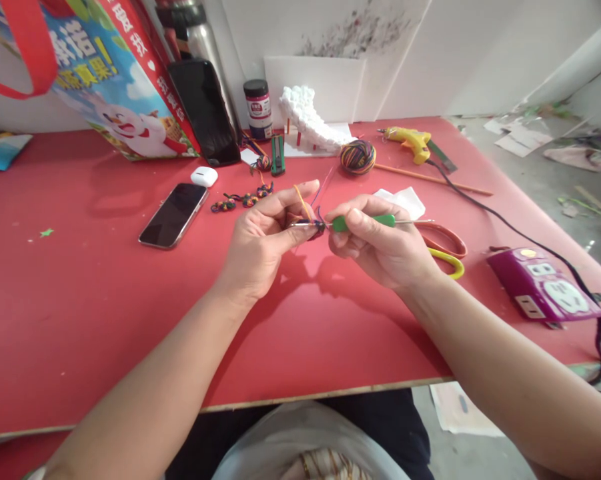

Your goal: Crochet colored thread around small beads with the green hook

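Near the middle of the view, my left hand (267,237) pinches a small dark piece of crocheted yarn (316,230), with an orange strand running over its fingers. My right hand (380,240) is closed around the green grip of a crochet hook (341,223). The hook's metal tip reaches to the dark piece between the hands. Thin strands rise from there toward a multicoloured yarn ball (358,157) behind the hands. A knotted colourful yarn strip (250,199) lies on the table behind my left hand.
On the red table (105,320) are a phone (174,215), a white earbud case (204,177), scissors (449,261), a yellow glue gun (410,141) and a purple power strip (545,283). A second phone (205,110) leans upright beside a bag (125,87).
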The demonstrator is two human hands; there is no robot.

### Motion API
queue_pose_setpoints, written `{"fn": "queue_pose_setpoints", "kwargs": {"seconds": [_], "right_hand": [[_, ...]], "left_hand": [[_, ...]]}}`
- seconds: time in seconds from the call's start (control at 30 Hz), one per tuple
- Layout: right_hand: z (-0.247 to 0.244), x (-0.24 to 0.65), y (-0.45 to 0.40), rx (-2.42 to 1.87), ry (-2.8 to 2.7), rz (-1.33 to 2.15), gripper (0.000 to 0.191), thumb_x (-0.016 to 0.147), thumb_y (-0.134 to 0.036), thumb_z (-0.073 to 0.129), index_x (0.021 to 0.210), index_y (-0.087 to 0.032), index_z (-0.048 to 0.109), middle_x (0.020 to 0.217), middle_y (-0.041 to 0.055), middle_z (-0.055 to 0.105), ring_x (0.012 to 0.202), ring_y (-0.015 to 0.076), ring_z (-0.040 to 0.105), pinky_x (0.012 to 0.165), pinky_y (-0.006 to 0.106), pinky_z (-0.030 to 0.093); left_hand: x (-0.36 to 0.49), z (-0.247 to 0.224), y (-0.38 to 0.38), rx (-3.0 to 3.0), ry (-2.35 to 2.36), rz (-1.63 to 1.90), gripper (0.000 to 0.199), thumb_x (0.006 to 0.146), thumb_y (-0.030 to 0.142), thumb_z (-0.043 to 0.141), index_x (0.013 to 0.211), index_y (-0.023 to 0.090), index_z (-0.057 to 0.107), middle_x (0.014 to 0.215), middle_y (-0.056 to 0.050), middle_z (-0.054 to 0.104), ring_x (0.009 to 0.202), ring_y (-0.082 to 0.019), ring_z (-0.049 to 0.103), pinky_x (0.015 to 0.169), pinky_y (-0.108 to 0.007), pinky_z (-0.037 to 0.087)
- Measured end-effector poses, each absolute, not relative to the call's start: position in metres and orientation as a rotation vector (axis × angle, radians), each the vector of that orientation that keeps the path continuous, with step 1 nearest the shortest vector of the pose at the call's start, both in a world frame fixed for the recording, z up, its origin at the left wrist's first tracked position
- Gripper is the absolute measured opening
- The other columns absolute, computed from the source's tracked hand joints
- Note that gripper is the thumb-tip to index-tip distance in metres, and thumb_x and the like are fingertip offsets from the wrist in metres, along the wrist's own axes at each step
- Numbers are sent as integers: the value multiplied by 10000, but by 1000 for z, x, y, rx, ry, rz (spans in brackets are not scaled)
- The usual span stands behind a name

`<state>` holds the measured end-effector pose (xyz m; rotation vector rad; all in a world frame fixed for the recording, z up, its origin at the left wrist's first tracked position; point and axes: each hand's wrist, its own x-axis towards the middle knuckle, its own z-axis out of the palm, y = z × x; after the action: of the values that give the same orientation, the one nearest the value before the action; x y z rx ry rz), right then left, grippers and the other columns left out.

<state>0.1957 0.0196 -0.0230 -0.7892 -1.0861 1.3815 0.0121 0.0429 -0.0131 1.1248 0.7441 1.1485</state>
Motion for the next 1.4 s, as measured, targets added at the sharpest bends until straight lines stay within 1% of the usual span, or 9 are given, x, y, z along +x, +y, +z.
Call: {"fn": "queue_pose_setpoints", "kwargs": {"seconds": [0.13, 0.27, 0.47, 0.63, 0.8, 1.0, 1.17, 1.3, 1.4], "right_hand": [[-17, 195, 15, -750, -1127, 1389, 404, 725, -554, 1004, 822, -222, 795, 632, -18, 690, 512, 113, 526, 497, 285, 469], [-17, 193, 15, -765, -1111, 1314, 387, 753, -554, 989, 841, -234, 789, 639, -17, 687, 537, 123, 554, 513, 285, 477], [-20, 192, 19, -749, -1057, 1251, 389, 739, -532, 1005, 907, -248, 799, 681, -12, 707, 574, 127, 557, 532, 290, 482], [-23, 193, 19, -719, -1052, 1297, 351, 749, -494, 1011, 891, -242, 812, 680, -14, 722, 559, 117, 570, 521, 272, 481], [-27, 197, 15, -663, -1162, 1324, 217, 858, -406, 949, 930, -230, 845, 729, 4, 768, 590, 130, 634, 563, 286, 553], [-21, 193, 14, -666, -1126, 1244, 271, 815, -445, 977, 907, -234, 833, 697, -1, 746, 589, 139, 630, 540, 288, 542], [-20, 189, 15, -648, -1081, 1244, 284, 801, -425, 991, 938, -237, 828, 710, -14, 751, 580, 118, 610, 553, 276, 532], [-22, 189, 14, -650, -1073, 1270, 272, 811, -407, 985, 956, -233, 833, 720, -14, 757, 588, 116, 618, 565, 276, 537], [-25, 188, 15, -663, -1059, 1273, 277, 808, -411, 986, 966, -237, 839, 730, -13, 763, 600, 117, 633, 574, 274, 543]], "left_hand": [[13, -14, 44, 1071, 712, 1139, 448, 655, 84, 918, 1036, 318, 885, 797, 31, 689, 802, -137, 648, 828, -307, 593], [15, -14, 41, 1029, 733, 1123, 415, 642, 94, 928, 997, 306, 888, 771, 39, 705, 794, -144, 682, 869, -339, 629], [15, -9, 36, 1049, 750, 1175, 293, 750, 137, 902, 997, 294, 898, 872, -4, 772, 895, -175, 735, 923, -356, 634], [14, -10, 39, 1024, 692, 1160, 321, 738, 111, 907, 1010, 282, 908, 789, 19, 741, 781, -125, 680, 826, -286, 603], [13, -15, 42, 1025, 587, 1153, 357, 726, 151, 938, 1053, 292, 905, 742, 29, 717, 737, -127, 641, 802, -296, 590], [16, -15, 39, 1007, 591, 1150, 365, 715, 187, 971, 1049, 316, 900, 780, 37, 744, 772, -135, 667, 841, -309, 601], [16, -12, 37, 986, 587, 1179, 389, 740, 143, 951, 1079, 320, 882, 965, 14, 821, 902, -163, 725, 901, -325, 603], [16, -11, 37, 983, 607, 1201, 337, 764, 112, 914, 1052, 286, 879, 822, 25, 765, 808, -146, 697, 844, -308, 596], [16, -11, 38, 955, 604, 1197, 354, 750, 68, 886, 1045, 263, 883, 784, 30, 752, 764, -124, 680, 810, -276, 589]]}}
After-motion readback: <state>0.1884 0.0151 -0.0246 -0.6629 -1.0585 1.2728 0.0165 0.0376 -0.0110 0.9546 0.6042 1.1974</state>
